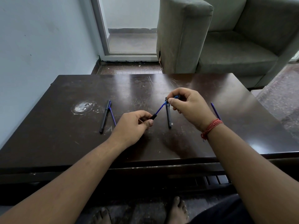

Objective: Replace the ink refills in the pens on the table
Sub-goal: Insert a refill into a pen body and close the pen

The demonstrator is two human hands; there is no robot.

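Note:
My left hand [135,125] grips a black pen barrel [153,117] above the dark table [64,143]. A blue refill [160,108] sticks out of the barrel's end, slanting up to the right. My right hand [190,106] pinches the refill's upper end between thumb and fingers. Just below my right hand, another black pen [168,114] lies on the table. At the left a third black pen [105,116] lies with a loose blue refill [113,117] beside it. One more blue refill [216,111] lies to the right of my right wrist.
The table carries a white smudge [82,107] at the left. A grey armchair [226,38] stands beyond the far edge, a glass door [129,29] to its left, a wall on the left side. My bare feet [176,210] show under the near edge.

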